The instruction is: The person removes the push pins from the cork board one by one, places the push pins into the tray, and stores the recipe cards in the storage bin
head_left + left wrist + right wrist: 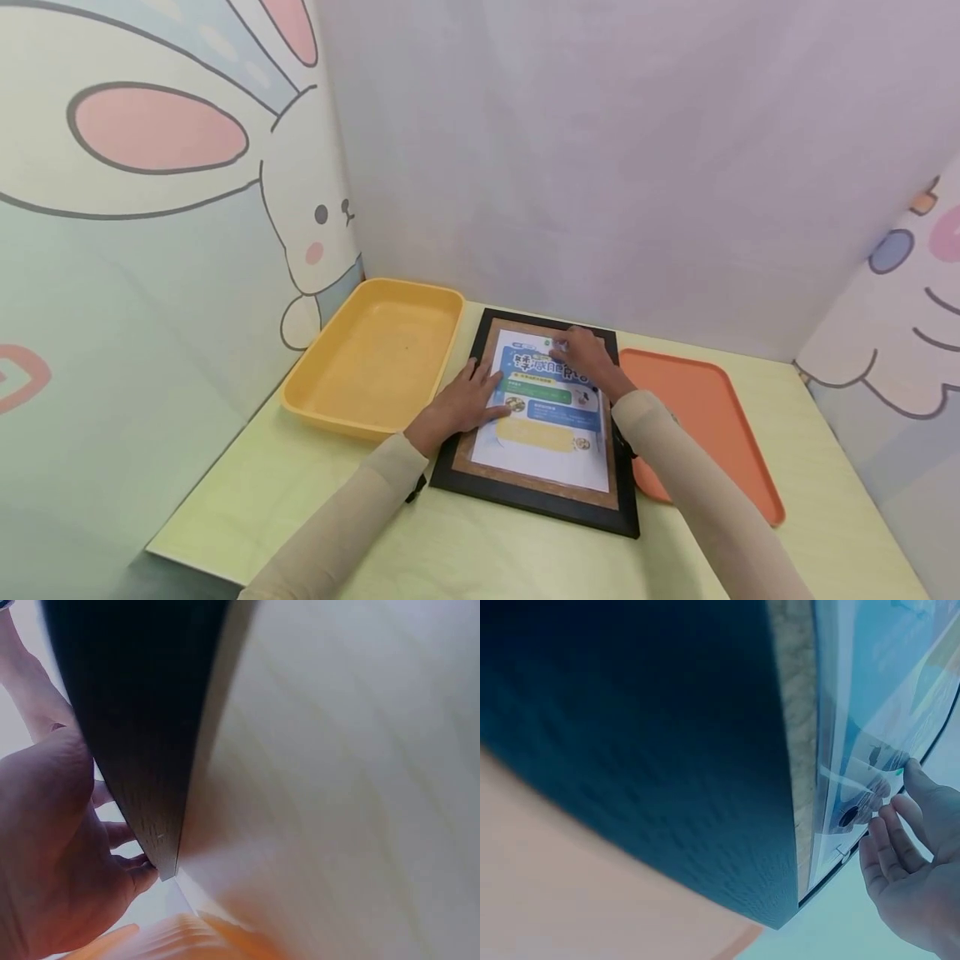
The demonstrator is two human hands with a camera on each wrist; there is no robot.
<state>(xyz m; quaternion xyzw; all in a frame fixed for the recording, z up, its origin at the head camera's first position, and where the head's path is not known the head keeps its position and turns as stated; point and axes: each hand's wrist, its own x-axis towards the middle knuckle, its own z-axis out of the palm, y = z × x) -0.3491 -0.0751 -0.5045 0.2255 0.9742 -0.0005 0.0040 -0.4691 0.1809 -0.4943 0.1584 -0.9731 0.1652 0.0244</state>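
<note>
Left fingers (491, 384): spread, resting on the sheet (540, 433), gripping nothing.
Right fingers (900, 838): part-bent at the green dot (547, 342) near the sheet's top; cannot tell whether they pinch.
Sheet: on brown board (462, 457) inside black frame (534, 500).
Left of frame: yellow tray (375, 358).
Right of frame: orange tray (712, 417).

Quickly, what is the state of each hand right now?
Left hand: open, resting on the poster.
Right hand: at the poster's top; whether it holds anything cannot be told.
</note>
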